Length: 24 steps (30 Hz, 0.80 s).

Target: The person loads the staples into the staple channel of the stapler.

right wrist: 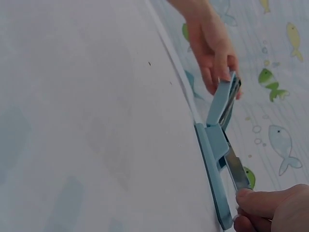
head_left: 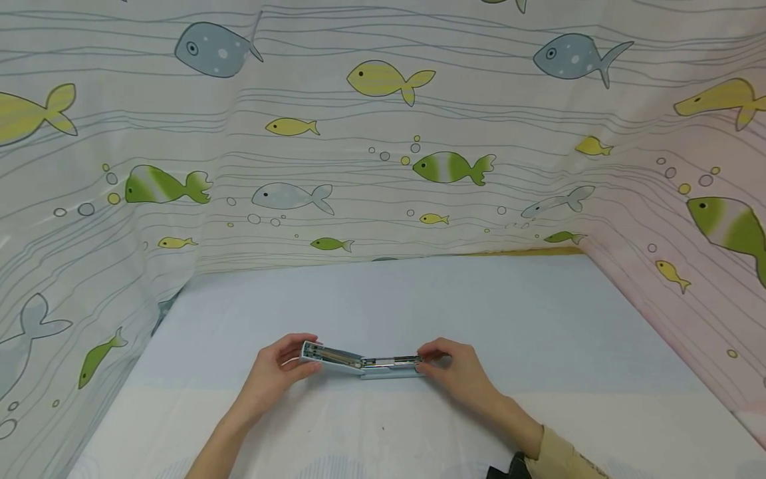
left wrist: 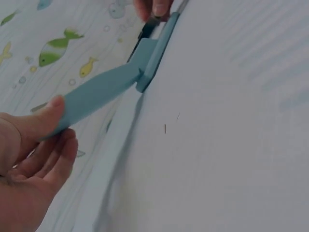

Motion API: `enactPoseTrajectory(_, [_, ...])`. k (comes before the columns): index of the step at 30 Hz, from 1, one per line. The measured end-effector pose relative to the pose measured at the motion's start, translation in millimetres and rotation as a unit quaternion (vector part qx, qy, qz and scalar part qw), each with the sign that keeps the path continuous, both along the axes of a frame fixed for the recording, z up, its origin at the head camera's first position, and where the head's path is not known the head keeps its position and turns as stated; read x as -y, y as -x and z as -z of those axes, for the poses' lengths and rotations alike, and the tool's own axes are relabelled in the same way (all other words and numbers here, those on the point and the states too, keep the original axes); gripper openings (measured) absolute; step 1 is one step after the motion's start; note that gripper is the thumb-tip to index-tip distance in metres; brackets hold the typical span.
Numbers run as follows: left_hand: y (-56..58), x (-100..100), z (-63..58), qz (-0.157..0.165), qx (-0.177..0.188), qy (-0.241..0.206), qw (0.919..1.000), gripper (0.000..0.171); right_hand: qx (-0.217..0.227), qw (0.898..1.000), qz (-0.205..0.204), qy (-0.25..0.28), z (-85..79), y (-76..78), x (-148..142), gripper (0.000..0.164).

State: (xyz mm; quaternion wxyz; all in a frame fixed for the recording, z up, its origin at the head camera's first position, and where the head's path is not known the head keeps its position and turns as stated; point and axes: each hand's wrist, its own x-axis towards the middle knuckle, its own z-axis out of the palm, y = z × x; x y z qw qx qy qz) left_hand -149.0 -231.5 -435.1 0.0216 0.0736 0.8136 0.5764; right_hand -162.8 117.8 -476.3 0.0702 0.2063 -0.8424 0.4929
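Observation:
A light blue stapler (head_left: 391,374) lies spread wide on the table, its top arm folded back to the left and its metal staple channel (head_left: 389,362) exposed. My left hand (head_left: 281,366) pinches the end of the raised top arm (left wrist: 99,94) between thumb and fingers, holding it tilted a little above the table. At the opposite end, my right hand (head_left: 457,369) pinches the tip of the metal channel, just above the base (right wrist: 212,179). In the right wrist view the channel stands at an angle away from the base, and the thumb (right wrist: 260,200) covers its tip.
A pale cloth covers the table (head_left: 371,299), with small dark specks (head_left: 383,428) near the front. Fish-printed curtains (head_left: 383,153) surround the back and sides. A black object (head_left: 509,467) shows at the bottom edge beside the right sleeve (head_left: 562,456).

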Motion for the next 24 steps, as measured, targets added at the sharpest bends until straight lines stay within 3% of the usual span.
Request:
enactPoseTrajectory(8, [-1.3, -11.5, -1.2, -0.012, -0.009, -0.041, 0.9991, 0.050, 0.026, 1.000, 0.014, 0.006, 3.4, 0.4, -0.6, 0.022])
enactPoseTrajectory(15, [-2.1, -24.7, 3.6, 0.027, -0.034, -0.111, 0.9929, 0.049, 0.024, 1.000, 0.019, 0.004, 4.6, 1.6, -0.1, 0.023])
enactPoseTrajectory(24, [-2.0, -42.7, 4.4, 0.031, -0.037, -0.143, 0.9886, 0.050, 0.024, 1.000, 0.016, 0.010, 4.6, 1.8, 0.3, 0.023])
